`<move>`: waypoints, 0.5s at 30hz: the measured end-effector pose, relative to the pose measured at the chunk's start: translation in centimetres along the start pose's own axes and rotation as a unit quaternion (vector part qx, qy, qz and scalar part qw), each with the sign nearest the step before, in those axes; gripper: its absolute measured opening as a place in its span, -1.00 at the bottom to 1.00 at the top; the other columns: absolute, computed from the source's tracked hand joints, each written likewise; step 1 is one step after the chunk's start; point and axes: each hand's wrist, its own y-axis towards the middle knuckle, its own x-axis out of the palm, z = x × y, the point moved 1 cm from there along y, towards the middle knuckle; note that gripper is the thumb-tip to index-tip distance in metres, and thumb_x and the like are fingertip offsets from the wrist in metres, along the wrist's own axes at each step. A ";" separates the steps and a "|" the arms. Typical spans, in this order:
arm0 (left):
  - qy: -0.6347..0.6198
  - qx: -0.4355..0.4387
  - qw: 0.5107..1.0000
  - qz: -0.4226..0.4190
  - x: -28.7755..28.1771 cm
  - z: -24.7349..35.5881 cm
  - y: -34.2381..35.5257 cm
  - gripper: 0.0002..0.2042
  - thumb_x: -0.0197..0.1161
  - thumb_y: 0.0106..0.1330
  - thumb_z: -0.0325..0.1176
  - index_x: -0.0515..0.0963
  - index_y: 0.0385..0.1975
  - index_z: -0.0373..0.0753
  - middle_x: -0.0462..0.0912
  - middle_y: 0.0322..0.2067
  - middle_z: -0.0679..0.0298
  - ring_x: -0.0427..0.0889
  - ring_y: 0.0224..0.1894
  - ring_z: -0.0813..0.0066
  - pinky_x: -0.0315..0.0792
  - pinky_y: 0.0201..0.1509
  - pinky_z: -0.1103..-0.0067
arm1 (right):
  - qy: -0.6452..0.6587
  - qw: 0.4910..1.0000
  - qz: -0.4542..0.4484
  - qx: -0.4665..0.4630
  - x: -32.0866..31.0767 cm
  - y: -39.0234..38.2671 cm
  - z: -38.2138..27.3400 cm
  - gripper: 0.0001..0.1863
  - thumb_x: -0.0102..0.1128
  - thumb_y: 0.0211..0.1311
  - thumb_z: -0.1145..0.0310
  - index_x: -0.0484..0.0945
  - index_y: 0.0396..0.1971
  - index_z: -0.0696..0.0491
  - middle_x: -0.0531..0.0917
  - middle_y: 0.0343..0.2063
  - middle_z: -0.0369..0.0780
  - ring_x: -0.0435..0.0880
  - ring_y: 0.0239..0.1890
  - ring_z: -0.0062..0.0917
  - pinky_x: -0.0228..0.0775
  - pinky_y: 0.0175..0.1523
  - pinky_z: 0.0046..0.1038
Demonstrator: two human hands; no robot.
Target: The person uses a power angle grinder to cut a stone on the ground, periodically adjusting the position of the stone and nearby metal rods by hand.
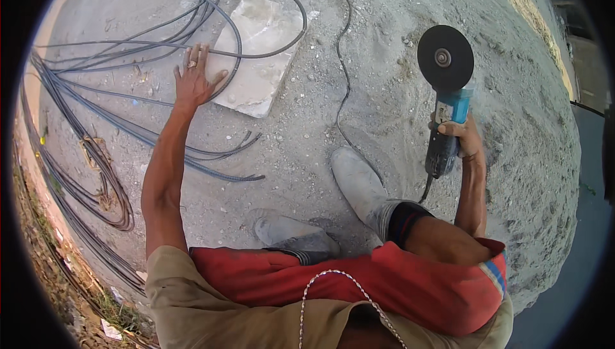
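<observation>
My left hand [193, 80] lies with its fingers spread over the dark steel bars [157, 43], beside the left edge of a pale flat stone slab [253, 83]. One bent bar loops across the slab. In my right hand [462, 132] is a blue and black angle grinder [450, 111], held by its body at the right. Its black cutting disc [462, 61] points away from me and stays apart from the bars. Whether the disc spins I cannot tell.
A black power cord [346, 73] runs over the dusty ground toward my right boot [360, 182]. My left boot [291, 232] is nearer me. More bundled bars [106, 186] lie at the left. On the right the rough ground ends at an edge [570, 157].
</observation>
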 end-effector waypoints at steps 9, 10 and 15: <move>-0.118 -0.048 0.987 -0.098 -0.8 -1.2 5.3 -0.54 -0.03 0.32 0.12 0.56 -0.30 -0.19 0.53 0.00 0.21 0.37 0.17 0.19 0.46 -0.11 0.22 | -0.112 0.990 -0.069 -0.048 5.5 6.8 -2.8 -0.59 0.45 -0.34 0.42 0.55 -0.36 0.16 0.60 -0.50 -0.28 0.57 -0.50 -0.58 0.43 -0.34 -0.49; -0.124 -0.123 0.972 -0.156 -0.7 -3.1 6.5 -0.55 -0.04 0.33 0.10 0.55 -0.23 -0.18 0.49 0.06 0.20 0.33 0.21 0.16 0.42 -0.03 0.20 | -0.142 0.985 -0.088 -0.046 5.6 7.6 -2.9 -0.58 0.46 -0.36 0.40 0.56 -0.37 0.16 0.61 -0.48 -0.27 0.58 -0.48 -0.56 0.44 -0.32 -0.47; -0.129 -0.069 0.989 -0.009 3.5 -6.7 1.0 -0.58 0.01 0.35 0.00 0.44 0.05 -0.14 0.36 0.19 0.07 0.32 0.22 -0.02 0.30 0.18 0.22 | -0.257 0.957 -0.116 -0.067 7.8 9.9 -5.3 -0.55 0.48 -0.39 0.35 0.55 -0.38 0.18 0.60 -0.49 -0.25 0.56 -0.48 -0.54 0.43 -0.31 -0.47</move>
